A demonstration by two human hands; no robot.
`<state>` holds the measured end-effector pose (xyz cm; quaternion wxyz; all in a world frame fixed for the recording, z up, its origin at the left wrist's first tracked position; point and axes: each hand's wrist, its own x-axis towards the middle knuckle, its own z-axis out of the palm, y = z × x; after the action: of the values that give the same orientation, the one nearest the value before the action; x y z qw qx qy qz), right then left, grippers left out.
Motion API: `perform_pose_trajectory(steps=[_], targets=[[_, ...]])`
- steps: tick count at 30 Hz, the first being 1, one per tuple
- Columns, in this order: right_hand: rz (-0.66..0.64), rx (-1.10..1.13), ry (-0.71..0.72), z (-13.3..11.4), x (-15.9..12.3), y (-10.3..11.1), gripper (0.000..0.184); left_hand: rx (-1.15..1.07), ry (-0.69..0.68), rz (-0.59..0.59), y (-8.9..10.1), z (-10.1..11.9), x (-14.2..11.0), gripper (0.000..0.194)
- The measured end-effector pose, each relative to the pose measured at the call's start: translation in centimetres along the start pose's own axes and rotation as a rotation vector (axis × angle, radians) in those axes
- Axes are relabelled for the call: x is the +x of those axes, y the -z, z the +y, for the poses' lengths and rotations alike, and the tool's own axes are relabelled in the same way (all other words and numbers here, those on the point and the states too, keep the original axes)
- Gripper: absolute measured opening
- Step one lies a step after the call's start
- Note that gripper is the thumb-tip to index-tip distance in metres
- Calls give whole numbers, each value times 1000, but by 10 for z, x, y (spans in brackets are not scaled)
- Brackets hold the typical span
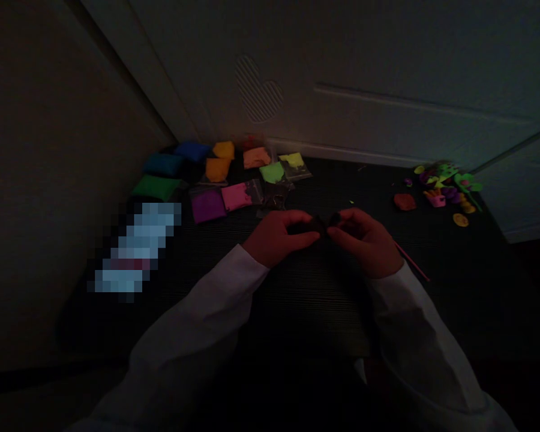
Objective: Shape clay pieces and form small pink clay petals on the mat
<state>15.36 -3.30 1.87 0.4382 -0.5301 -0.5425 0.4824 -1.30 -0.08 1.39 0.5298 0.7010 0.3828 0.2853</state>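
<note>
Close together over the dark table (306, 300), both hands have their fingertips pinched at one dark lump of modelling clay (319, 226). My left hand (284, 235) is closed on its left side. From the right, my right hand (366, 243) pinches a dark bit at the same spot; whether it is joined to the lump is too dim to tell. A thin pink stick (413, 261) lies beside my right wrist, partly covered by it. Just beyond the fingers is a tiny green scrap (351, 202).
Colored clay packets stand at the back left, among them purple (208, 206), pink (237, 195), green (156, 188) and orange (218, 170). A blurred bright screen (137, 249) lies left. Back right are a red clay piece (404, 202) and small clay figures (450, 186). A white panel (387, 72) rises behind.
</note>
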Motion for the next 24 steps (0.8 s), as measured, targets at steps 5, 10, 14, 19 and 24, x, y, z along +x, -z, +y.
perform_pose_trajectory(steps=[5, 10, 14, 19, 24], targets=[[-5, -7, -8, 0, 0, 0, 17, 14, 18, 24, -1, 0, 0, 21], [-8, -19, -23, 0, 0, 0, 17, 2, -1, 51, -2, -2, 1, 19], [-10, -17, -30, 0, 0, 0, 16, 6, -18, 54, -2, -4, 2, 19], [-40, -26, -14, 2, 0, 0, 16, 22, -23, 63, -2, -4, 2, 20], [-35, -43, -36, 1, 0, 0, 15, 40, -34, 74, -2, -5, 2, 20]])
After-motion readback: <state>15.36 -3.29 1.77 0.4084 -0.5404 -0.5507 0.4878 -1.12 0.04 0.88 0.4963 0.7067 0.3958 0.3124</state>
